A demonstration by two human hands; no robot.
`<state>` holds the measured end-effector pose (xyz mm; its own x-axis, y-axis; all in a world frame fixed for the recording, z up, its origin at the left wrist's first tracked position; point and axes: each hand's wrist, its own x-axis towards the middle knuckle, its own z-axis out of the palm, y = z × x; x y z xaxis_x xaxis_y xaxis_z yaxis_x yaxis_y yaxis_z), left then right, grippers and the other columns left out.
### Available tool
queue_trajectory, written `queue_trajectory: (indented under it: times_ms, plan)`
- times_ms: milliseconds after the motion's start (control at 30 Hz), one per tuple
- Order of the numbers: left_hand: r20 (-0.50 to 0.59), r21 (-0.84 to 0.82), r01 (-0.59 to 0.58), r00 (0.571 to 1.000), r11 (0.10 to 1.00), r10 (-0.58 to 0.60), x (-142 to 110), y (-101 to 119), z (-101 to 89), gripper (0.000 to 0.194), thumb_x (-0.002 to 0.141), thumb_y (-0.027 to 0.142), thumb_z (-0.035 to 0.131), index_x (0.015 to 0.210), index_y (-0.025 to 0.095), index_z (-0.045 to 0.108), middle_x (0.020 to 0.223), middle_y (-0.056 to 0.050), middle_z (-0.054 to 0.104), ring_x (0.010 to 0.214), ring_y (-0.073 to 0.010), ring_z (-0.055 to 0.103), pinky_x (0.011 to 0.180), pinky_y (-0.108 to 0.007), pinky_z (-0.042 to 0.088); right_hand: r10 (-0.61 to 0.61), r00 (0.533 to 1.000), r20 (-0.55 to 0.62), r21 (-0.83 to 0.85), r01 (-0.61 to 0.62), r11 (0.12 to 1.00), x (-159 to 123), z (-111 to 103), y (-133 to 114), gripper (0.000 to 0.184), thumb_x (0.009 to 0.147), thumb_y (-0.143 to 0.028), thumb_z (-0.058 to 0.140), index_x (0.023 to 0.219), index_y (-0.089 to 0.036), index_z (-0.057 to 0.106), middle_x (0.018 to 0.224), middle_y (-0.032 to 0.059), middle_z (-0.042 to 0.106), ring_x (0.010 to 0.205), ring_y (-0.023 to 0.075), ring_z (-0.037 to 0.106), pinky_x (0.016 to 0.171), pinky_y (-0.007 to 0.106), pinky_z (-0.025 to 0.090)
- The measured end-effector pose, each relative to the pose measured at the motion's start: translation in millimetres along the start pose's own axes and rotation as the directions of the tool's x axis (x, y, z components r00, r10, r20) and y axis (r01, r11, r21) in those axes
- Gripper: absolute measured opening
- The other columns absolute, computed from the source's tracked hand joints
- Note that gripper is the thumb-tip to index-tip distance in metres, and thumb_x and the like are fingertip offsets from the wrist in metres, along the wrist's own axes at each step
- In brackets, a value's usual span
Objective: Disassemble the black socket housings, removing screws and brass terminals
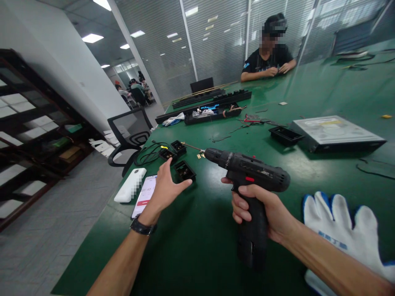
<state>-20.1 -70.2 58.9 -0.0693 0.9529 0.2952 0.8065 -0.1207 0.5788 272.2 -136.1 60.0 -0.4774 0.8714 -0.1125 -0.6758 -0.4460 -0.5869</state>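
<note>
My right hand (253,201) is wrapped round the grip of a black cordless drill (253,168), which points left over the green table. A long thin bit (193,146) reaches from its chuck towards a small black box (178,147); I cannot tell whether the tip touches it. My left hand (168,187) is open, thumb and fingers apart, beside a second open black box (184,170) with brass-coloured parts inside. Another black box (166,153) sits just beyond my left fingertips. Small brass-coloured pieces (200,156) lie under the bit.
A phone (144,196) and a white power-bank-like object (130,185) lie left of my left hand. A white work glove (342,226) is at the right, with a metal disc drive (339,131) behind it. Across the table (203,238) sits another person (268,53).
</note>
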Motion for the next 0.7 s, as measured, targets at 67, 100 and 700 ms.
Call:
queue_trajectory:
  times_ms: [67, 100, 700]
  plan:
    - [0.051, 0.116, -0.045, 0.998, 0.992, 0.040, 1.0, -2.2, 4.1, 0.110, 0.070, 0.055, 0.084, 0.158, 0.017, 0.033, 0.162, -0.022, 0.039, 0.151, -0.0410, 0.037, 0.123, -0.059, 0.031, -0.002, 1.000, 0.000, -0.013, 0.002, 1.000, 0.9, -1.1, 0.5, 0.039, 0.091, -0.024, 0.063, 0.129, -0.016, 0.066, 0.062, -0.0031, 0.055, 0.048, 0.0117, 0.048, 0.057, 0.032, 0.051]
    - [0.069, 0.144, -0.055, 0.997, 0.988, 0.045, 2.0, -2.6, 6.7, 0.111, 0.070, 0.056, 0.084, 0.159, 0.017, 0.031, 0.162, -0.023, 0.039, 0.151, -0.0419, 0.037, 0.123, -0.060, 0.032, 0.000, 1.000, 0.001, -0.021, 0.000, 1.000, 1.2, -1.6, 0.6, 0.040, 0.092, -0.024, 0.063, 0.130, -0.015, 0.066, 0.062, -0.0030, 0.055, 0.048, 0.0117, 0.048, 0.057, 0.032, 0.051]
    - [-0.234, 0.293, -0.319, 0.890, 0.901, 0.391, 9.3, 7.1, -12.6, 0.110, 0.070, 0.025, 0.087, 0.160, 0.024, 0.023, 0.154, -0.017, 0.031, 0.149, -0.0365, 0.035, 0.125, -0.059, 0.036, 0.069, 0.997, 0.021, -0.192, -0.064, 0.979, -5.5, -0.9, 5.4, 0.054, 0.090, -0.030, 0.070, 0.141, -0.013, 0.061, 0.062, -0.0036, 0.056, 0.048, 0.0119, 0.051, 0.058, 0.033, 0.053]
